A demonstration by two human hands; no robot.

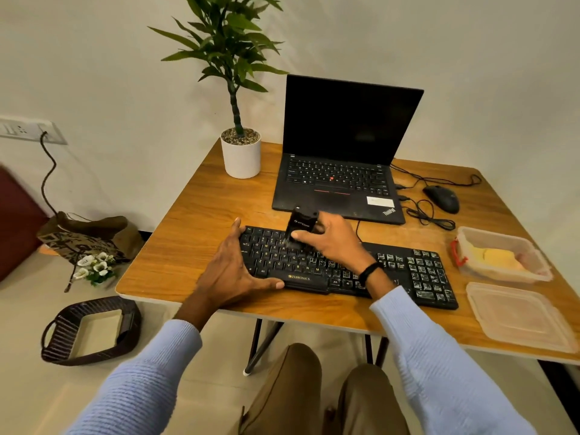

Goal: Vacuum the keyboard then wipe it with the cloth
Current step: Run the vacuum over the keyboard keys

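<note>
My right hand (326, 240) is closed around the one small black handheld vacuum (299, 226), thumb on its near face and fingers wrapped behind. The vacuum stands tilted, its lower end down on the upper letter rows of the keyboard (301, 265), left of centre. A single dark band (370, 271) sits on that wrist.

My left hand (232, 265) grips nothing. It lies spread across the keyboard's left end with the fingers fairly straight, the forefinger reaching the far corner and the thumb laid along the front edge.

There is one separate keyboard, black, lying across the near part of the one wooden table (201, 215), with its right end angled slightly toward me.

Behind it stands one open laptop (339, 171) with a dark screen, just beyond the vacuum. To the laptop's right lies one black mouse (442, 197), with loops of thin black cable between them. To its left stands one white pot (241, 152) holding a green plant.

At the table's right edge is one clear plastic container (464, 237) with the one yellow cloth (496, 257) inside it, well apart from both hands. Its one lid (518, 315) lies flat just in front of it.

On the floor to the left are one dark woven basket (91, 331), one brown bag (88, 237) and a small bunch of white flowers (94, 268).
</note>
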